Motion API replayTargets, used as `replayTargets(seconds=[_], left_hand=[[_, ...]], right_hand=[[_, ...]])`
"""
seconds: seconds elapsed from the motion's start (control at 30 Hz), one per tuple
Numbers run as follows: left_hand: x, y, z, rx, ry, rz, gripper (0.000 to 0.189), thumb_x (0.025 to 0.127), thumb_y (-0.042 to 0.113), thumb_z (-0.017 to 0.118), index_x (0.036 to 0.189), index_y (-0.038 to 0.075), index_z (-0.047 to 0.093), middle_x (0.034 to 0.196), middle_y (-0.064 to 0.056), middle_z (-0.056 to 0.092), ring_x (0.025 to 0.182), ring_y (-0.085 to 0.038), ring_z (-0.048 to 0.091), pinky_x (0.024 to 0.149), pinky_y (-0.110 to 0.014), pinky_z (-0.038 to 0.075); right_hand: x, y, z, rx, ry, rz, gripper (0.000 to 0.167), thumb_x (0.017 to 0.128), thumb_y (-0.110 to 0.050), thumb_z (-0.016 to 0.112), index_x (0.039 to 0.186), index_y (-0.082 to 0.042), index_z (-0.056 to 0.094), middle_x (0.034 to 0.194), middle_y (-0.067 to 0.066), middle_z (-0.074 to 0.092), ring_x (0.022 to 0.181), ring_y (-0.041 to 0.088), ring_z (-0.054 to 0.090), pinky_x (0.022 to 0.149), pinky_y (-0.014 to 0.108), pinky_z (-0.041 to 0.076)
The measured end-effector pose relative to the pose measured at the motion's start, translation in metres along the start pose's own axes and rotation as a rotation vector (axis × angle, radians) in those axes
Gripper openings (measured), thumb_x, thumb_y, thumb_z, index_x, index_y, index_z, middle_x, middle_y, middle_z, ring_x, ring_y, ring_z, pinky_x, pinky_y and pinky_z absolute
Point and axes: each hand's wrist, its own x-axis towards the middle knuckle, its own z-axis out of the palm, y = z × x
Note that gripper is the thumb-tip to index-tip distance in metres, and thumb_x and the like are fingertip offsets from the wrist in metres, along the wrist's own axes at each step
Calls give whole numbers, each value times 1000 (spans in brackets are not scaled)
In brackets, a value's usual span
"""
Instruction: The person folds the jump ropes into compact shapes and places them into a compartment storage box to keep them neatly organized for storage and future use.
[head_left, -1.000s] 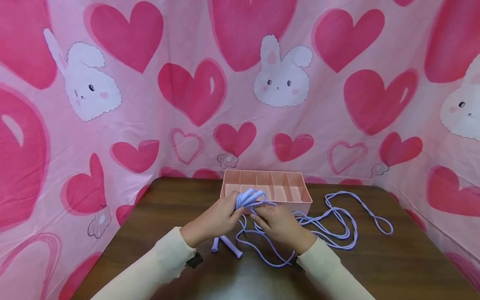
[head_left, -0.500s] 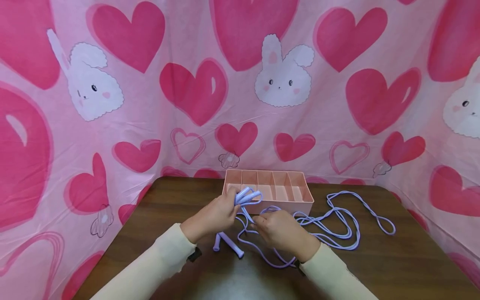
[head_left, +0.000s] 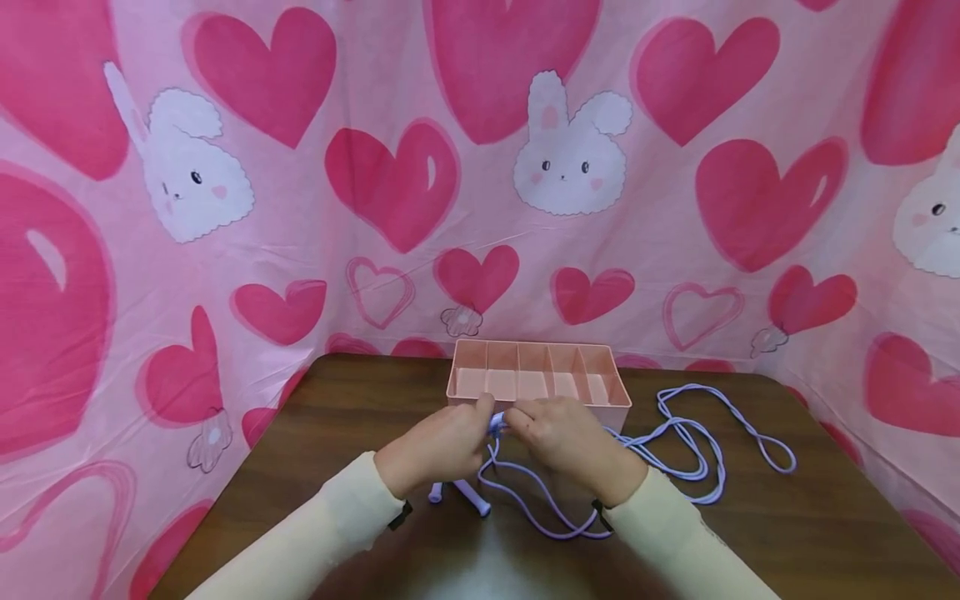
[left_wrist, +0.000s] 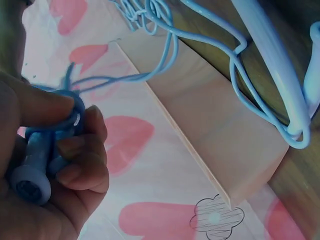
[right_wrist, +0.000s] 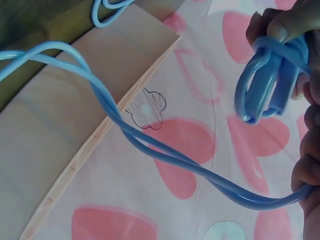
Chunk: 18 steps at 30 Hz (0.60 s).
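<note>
Over the table's middle, my left hand [head_left: 438, 442] grips a folded bundle of a pale blue-purple jump rope [head_left: 496, 423]. In the left wrist view, a handle end [left_wrist: 31, 185] sticks out below its fingers, and a turn of cord lies around the bundle by the thumb. My right hand [head_left: 566, 437] touches the bundle's other side. Its curled fingers [right_wrist: 307, 170] hold a doubled cord [right_wrist: 165, 155] in the right wrist view. Two more handles [head_left: 472, 498] lie on the table under my left hand; how their cord joins the rest is hidden.
Behind the hands stands a pink divided box [head_left: 615, 414] with several compartments. Loose loops of cord [head_left: 722, 467] spread over the brown table [head_left: 810, 533] at the right. A heart-and-rabbit cloth [head_left: 495, 225] hangs around the back and sides.
My right hand has moved up and left against the bundle. The folded handles, which pointed up out of my left hand, are now lower and mostly covered by both hands.
</note>
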Motion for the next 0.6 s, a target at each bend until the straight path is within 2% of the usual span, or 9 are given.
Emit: replayTargets(seconds=[0.1,0.23,0.33,0.47,0.53,0.6], left_hand=[[-1,3,-1,-12,-4,5,24,86,13,62,98,10,41,61,6,42,48,-7,42,46,-22,39],[-2,5,0,-45,-5,-17,25,80,20,62,95,13,44,60,6,43,46,-6,41,43,-23,37],[-2,6,1,-50,-13,-25,29,78,28,65,97,14,47,61,7,44,47,-6,43,44,-23,38],[-2,7,3,-64,-1,-4,44,82,46,71,101,13,50,62,10,47,51,-3,47,49,-21,41],[-2,7,4,-90,13,16,48,82,48,74,102,12,51,64,11,49,53,-2,49,50,-19,42],[-2,5,4,-123,17,39,43,83,41,77,101,11,52,66,10,49,54,-2,49,50,-17,42]], right_hand=[[3,4,-1,25,16,-23,8,92,-3,60,94,-9,65,75,-2,56,60,14,57,53,28,48],[4,6,0,72,38,-26,4,93,-13,66,97,-12,67,78,-3,57,66,14,59,58,28,50],[4,6,3,119,54,3,12,90,-24,71,93,-12,67,80,-4,57,70,13,60,63,27,52],[2,7,6,198,62,70,18,90,-32,70,89,-14,65,78,-6,54,69,11,56,66,26,50],[0,7,7,228,66,99,19,91,-34,69,88,-15,64,79,-6,53,69,11,54,65,25,49],[-1,8,8,264,69,118,19,92,-34,67,89,-16,65,81,-7,55,70,10,54,66,24,49]])
